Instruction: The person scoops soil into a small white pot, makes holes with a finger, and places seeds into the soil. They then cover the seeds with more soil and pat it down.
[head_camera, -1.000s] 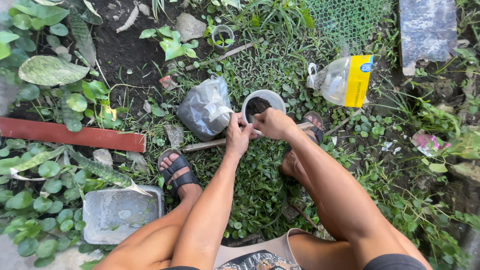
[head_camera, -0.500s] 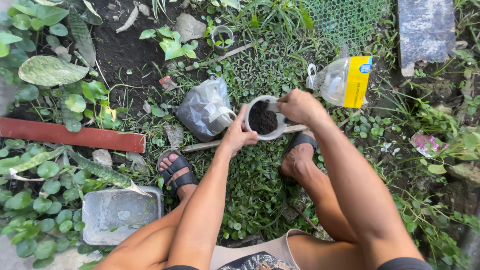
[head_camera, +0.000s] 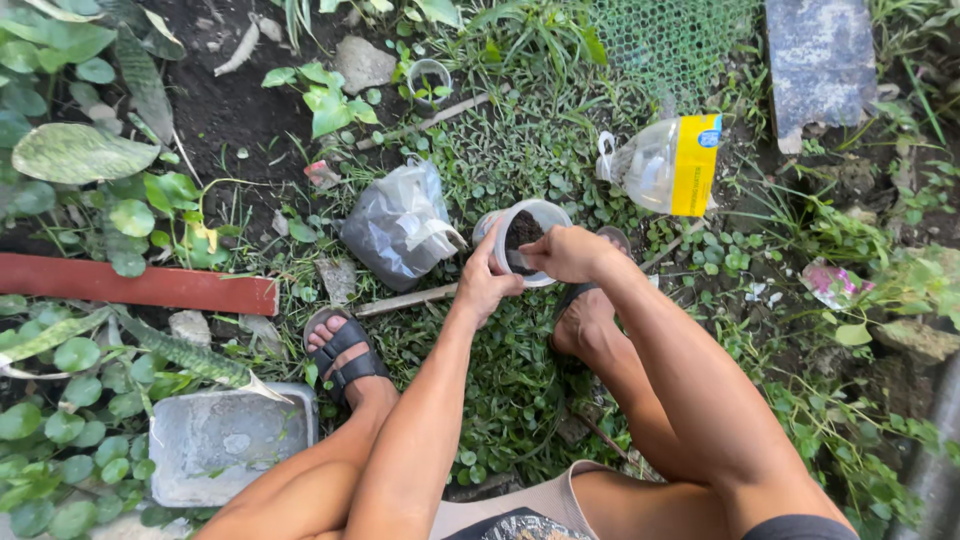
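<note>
Left hand fingers wrap the soil-filled cup; right hand fingers pinch its near rim. Risk: tilted cup may spill soil onto grass.

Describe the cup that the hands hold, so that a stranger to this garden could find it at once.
Start at the clear plastic bottle with the yellow label, lying on the grass. Below and left of it, beside a grey plastic bag, both hands grip a small pale cup. Unlike the empty bottle and another small cup farther up, it holds dark soil.
</note>
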